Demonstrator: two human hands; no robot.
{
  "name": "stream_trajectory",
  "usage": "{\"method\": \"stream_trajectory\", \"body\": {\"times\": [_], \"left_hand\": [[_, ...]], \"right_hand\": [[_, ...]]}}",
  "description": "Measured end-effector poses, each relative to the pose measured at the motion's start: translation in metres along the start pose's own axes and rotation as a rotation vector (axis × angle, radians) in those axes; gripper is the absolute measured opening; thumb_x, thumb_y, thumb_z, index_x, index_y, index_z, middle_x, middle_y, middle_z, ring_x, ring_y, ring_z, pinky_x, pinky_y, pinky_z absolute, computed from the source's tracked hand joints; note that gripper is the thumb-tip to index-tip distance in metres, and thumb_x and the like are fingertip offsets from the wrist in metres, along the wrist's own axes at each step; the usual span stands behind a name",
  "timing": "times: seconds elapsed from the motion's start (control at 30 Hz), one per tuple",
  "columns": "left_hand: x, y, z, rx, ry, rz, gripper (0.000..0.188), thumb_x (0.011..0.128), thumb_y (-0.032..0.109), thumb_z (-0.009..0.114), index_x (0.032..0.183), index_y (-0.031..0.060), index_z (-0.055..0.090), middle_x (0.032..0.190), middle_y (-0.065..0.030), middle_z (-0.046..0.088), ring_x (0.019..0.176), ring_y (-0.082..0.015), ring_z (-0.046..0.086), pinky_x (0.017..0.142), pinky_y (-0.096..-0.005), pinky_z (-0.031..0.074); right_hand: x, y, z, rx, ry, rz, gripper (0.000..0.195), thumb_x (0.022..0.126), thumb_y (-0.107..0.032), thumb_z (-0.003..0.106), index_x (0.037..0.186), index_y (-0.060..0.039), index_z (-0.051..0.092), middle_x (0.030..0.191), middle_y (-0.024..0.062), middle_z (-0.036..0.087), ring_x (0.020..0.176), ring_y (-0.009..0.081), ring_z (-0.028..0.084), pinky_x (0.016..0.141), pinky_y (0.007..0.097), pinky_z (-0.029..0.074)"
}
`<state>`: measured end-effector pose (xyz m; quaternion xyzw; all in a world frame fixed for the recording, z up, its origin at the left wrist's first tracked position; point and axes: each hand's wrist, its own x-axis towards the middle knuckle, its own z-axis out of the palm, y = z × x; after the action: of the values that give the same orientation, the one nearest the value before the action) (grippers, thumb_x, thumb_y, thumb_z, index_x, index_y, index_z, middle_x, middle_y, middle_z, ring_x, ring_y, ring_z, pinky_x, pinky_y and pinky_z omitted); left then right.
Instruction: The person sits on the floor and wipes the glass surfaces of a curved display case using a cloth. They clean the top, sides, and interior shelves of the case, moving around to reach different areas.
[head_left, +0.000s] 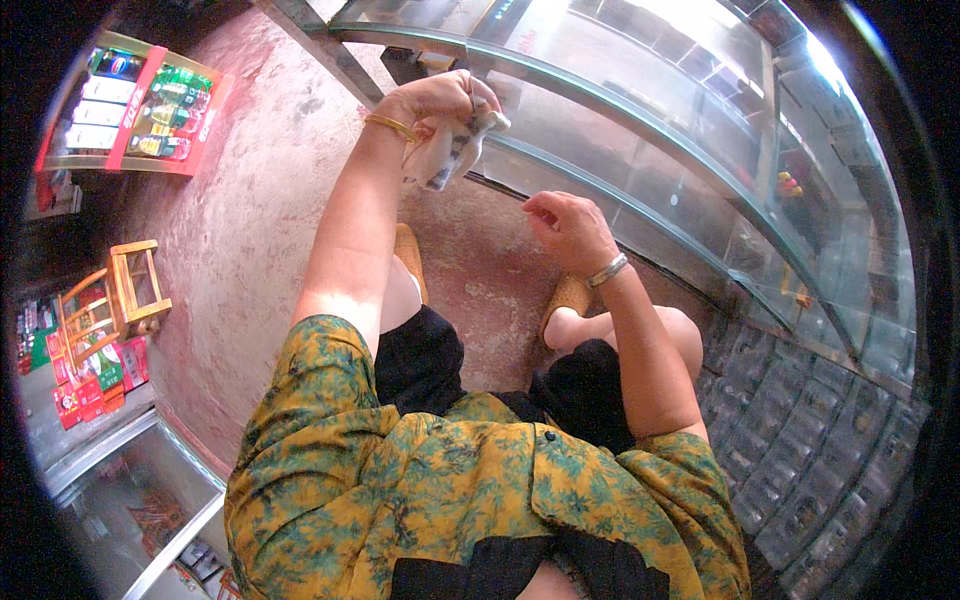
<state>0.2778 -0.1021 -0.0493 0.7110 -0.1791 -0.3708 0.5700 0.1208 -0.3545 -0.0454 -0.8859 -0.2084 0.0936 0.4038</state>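
Observation:
My left hand (439, 97), with a gold-coloured bangle at the wrist, grips a crumpled white cloth (450, 150) with dark marks. The cloth hangs below my fingers, close to the metal-edged glass display case (600, 176). My right hand (574, 231) wears a silver-coloured bangle and hovers over the floor in front of the case's lower edge. Its fingers curl loosely inward, and nothing shows in them; the palm is mostly hidden. Between my spread knees lies the worn reddish floor (487, 315), with a tan slipper (566, 296) on my right foot.
A crate of drink bottles (135, 109) stands at the upper left. Below it are a small wooden chair (139, 289) and red and green boxes (90, 386). Another glass case (150, 480) occupies the lower left. Clear compartmented trays (806, 442) lie at my right.

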Motion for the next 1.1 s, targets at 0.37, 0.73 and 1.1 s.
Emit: {"method": "stream_trajectory", "body": {"times": [0.37,0.73,1.1], "left_hand": [[-0.028,0.043,0.006,0.174,0.042,0.282,0.032,0.062,0.008,0.061,0.092,0.0016,0.067,0.1,-0.0078,0.063,0.087,-0.0158,0.057,0.079,-0.0294,0.047],[-0.006,-0.015,0.004,-0.189,0.099,-0.008,0.04,0.059,0.024,0.073,0.089,-0.0003,0.067,0.079,-0.006,0.062,0.07,-0.0144,0.056,0.067,-0.0265,0.047],[-0.017,0.026,0.003,-0.099,0.053,0.068,0.035,0.054,0.003,0.061,0.088,-0.0008,0.066,0.091,-0.0088,0.064,0.078,-0.017,0.059,0.076,-0.0289,0.049]], "right_hand": [[-0.006,0.01,-0.008,-0.019,0.042,-0.036,0.014,0.077,-0.012,0.057,0.086,-0.0028,0.063,0.08,0.0147,0.063,0.072,0.028,0.062,0.066,0.0345,0.05],[-0.004,0.012,-0.008,-0.028,0.038,0.025,0.013,0.077,-0.016,0.056,0.084,-0.0065,0.063,0.082,0.0136,0.063,0.077,0.0314,0.061,0.07,0.0381,0.05],[-0.006,0.018,-0.009,-0.046,0.049,-0.009,0.015,0.077,-0.01,0.058,0.089,-0.0024,0.064,0.081,0.0149,0.064,0.071,0.0249,0.063,0.066,0.0309,0.05]]}}
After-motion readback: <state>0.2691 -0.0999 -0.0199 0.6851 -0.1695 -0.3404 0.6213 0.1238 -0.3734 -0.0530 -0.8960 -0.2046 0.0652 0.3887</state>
